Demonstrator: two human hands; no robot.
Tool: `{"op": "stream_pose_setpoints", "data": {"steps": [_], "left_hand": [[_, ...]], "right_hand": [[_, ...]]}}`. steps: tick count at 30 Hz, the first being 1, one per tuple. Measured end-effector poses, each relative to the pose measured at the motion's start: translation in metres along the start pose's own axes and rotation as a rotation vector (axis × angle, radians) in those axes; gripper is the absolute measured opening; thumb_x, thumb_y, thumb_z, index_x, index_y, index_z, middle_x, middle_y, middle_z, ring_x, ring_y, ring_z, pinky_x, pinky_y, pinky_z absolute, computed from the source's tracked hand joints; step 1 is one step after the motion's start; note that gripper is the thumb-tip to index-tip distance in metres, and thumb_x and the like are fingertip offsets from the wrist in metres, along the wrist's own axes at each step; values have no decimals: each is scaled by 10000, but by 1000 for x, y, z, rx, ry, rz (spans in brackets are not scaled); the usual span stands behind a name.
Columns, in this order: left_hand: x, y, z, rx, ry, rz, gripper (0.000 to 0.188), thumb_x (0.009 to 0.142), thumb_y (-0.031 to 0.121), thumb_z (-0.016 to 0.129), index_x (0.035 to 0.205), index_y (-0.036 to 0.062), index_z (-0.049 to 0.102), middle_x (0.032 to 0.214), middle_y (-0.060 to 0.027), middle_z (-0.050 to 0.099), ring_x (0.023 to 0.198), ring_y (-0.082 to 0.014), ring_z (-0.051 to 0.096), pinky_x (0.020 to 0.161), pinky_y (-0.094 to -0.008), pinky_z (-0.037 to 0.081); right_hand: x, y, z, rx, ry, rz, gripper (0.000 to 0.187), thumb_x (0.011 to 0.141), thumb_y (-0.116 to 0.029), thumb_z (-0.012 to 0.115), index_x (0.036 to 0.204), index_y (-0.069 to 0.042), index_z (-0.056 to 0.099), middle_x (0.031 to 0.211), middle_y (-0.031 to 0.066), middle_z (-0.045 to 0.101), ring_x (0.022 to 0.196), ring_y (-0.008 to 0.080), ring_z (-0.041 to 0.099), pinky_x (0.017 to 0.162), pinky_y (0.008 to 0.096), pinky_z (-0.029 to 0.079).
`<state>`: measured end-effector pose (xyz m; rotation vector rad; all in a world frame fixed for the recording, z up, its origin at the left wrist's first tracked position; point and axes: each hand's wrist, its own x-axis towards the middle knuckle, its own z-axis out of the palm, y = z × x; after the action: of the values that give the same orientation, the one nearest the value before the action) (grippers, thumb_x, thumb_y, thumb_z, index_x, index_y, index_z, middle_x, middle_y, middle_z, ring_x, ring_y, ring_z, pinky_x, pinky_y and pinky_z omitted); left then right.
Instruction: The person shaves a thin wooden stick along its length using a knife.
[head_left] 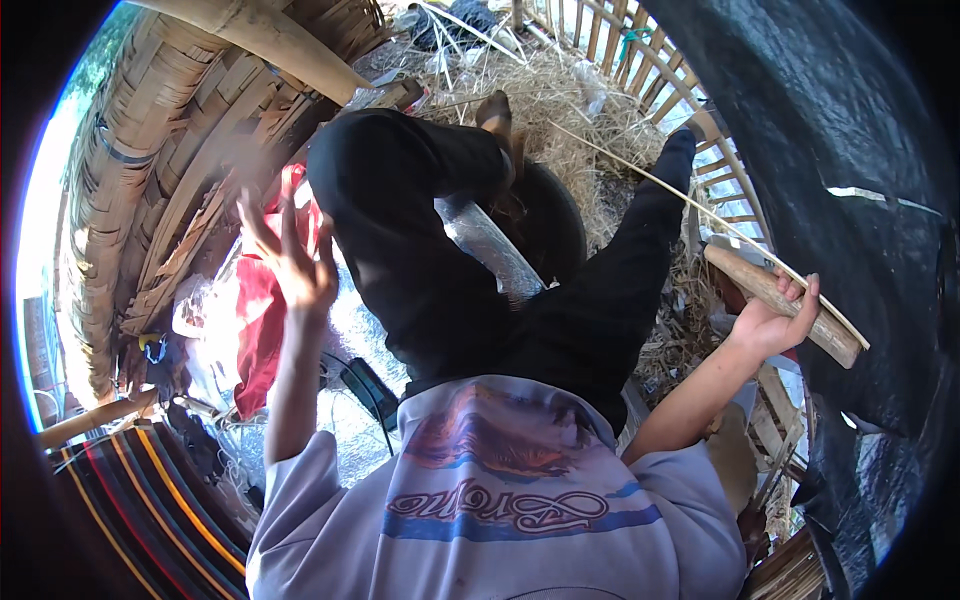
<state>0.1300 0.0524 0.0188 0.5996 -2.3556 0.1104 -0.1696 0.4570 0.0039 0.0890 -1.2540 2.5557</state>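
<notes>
My left hand [303, 268] is raised at the left, beside my bent knee, with its fingers spread and nothing held in them. Out to the right, my right hand [768, 325] is closed round a thick, pale wooden stick [736, 268], its fingers curled over the top. A long thin bamboo strip [655, 178] lies along the stick under these fingers and stretches away past my right leg toward the far middle. Part of the stick is hidden by the hand.
Woven bamboo panels [165, 180] rise on the left, a dark plastic sheet [850, 170] on the right. Red cloth [262, 320] lies below my left hand, near a dark boxy device with a cord [370, 393]. A black tyre-like ring [560, 225] and dry shavings [590, 85] lie ahead.
</notes>
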Motion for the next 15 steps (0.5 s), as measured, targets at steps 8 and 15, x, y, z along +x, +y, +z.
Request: {"op": "stream_pose_setpoints", "data": {"steps": [8,15], "left_hand": [[141,42,-55,-87,-15,321,424,858,198,659,1256,147,523,1376,-163,393,1291,-325,372,1038,-437,348],[229,77,-52,-244,-326,707,265,873,132,612,1126,55,602,1239,-134,550,1158,-297,530,983,-402,422]], "right_hand": [[4,-51,3,65,-243,-46,83,880,-105,530,901,-38,575,654,-28,367,662,110,375,817,320,372],[26,-62,63,46,-545,-24,138,867,-75,561,986,-6,564,681,-9,424,629,91,401,810,359,389]]}}
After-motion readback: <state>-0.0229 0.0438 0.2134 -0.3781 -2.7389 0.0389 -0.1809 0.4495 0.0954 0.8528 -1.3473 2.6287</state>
